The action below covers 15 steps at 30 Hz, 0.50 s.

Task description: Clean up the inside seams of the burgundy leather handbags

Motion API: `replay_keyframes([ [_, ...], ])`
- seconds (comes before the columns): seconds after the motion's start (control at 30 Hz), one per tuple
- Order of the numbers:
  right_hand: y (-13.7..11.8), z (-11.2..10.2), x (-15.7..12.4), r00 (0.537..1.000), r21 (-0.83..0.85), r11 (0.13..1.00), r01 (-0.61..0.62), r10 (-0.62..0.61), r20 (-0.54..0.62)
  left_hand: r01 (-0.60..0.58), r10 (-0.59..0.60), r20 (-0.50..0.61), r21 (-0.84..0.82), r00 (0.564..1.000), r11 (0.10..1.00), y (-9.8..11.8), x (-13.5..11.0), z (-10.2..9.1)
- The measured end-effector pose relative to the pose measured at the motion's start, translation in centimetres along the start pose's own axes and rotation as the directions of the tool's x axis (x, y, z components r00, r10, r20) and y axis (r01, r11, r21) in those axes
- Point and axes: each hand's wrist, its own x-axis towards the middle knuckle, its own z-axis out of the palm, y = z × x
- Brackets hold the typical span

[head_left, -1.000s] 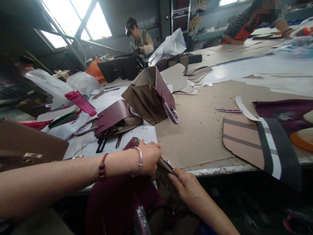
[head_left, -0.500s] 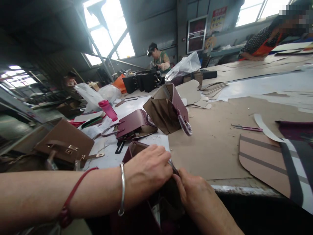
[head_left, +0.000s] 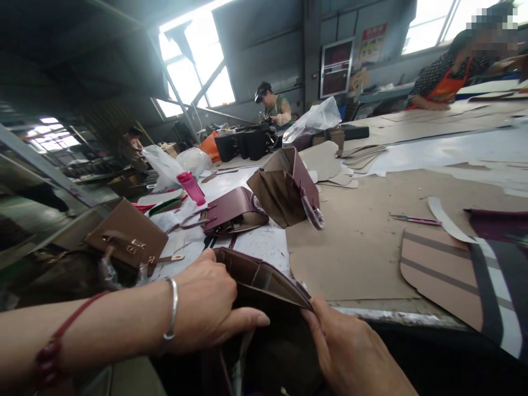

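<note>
A maroon handbag with a brown lining gapes in front of me at the table's near edge. Its lower part drops into dark shadow. My right hand pinches the rim at the right corner between thumb and fingers. At the left side, my left hand grips the bag, its fingers curled over the edge and mostly hidden, its thumb stretched across the opening. Just beyond lies another maroon handbag on its side. Behind it a third maroon bag shows its brown lining.
A brown handbag stands at the left, with a pink bottle behind it. On the right lie pink-handled snips and a striped beige panel. Co-workers sit at the far side, one in an orange apron.
My left hand has moved left, away from my right hand, and the bag's mouth now shows wider. My right hand keeps its pinch on the rim. The view has shifted slightly.
</note>
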Motion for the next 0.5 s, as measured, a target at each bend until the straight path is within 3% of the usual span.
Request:
replay_keyframes([
  [0.1, 0.7, 0.8, -0.4, 0.999, 0.003, 1.000, -0.029, 0.029, 0.015, 0.094, -0.094, -0.002, 0.023, 0.996, 0.995, 1.0, 1.2, 0.7],
  [0.2, 1.6, 1.3, -0.1, 0.997, -0.011, 0.997, -0.071, 0.071, 0.006, 0.110, -0.109, -0.042, 0.024, 0.993, 0.994, 1.6, 2.3, 0.9],
  [0.5, 3.6, 2.0, 0.3, 0.983, 0.010, 0.985, -0.170, 0.169, 0.064, -0.056, 0.053, 0.053, 0.048, 0.997, 0.997, 1.8, 6.9, 1.9],
])
